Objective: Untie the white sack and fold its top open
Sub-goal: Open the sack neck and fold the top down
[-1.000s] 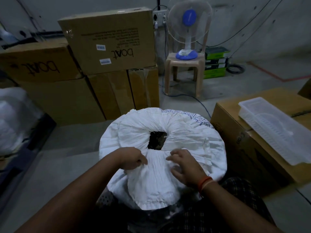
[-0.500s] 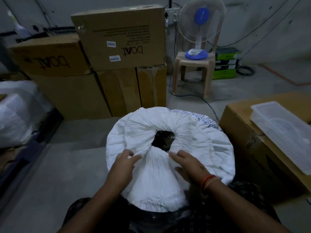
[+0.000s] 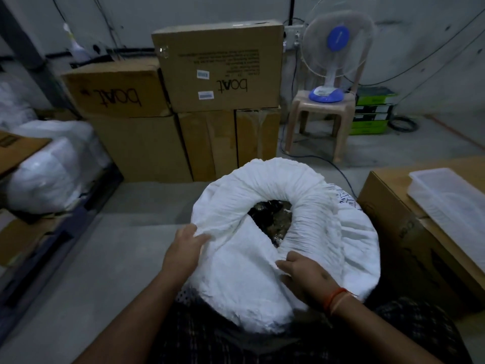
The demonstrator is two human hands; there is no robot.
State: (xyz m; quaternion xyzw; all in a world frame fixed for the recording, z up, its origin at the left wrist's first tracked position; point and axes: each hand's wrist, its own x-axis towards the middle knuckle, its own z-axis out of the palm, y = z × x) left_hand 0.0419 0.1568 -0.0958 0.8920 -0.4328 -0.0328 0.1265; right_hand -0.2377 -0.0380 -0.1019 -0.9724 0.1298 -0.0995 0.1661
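- Since a moment ago the left hand (image 3: 185,252) has slid out to the sack's (image 3: 341,232) left rim, and its mouth gapes wider.
- Left grip: fingers straight, pushing the rolled rim.
- One sack, already untied, stands against the person's lap.
- Right hand (image 3: 305,275), second of two, lies on the sack's near flap; whether its grip is pinching or pressing, I cannot tell.
- Step in hand: folding the top open; next, I judge, the near flap wants rolling outward.
- One clear tray (image 3: 451,206) sits right of the sack.

White sack (image 3: 309,214) stands upright just left of the cardboard box (image 3: 393,219), top rolled outward, dark contents showing.
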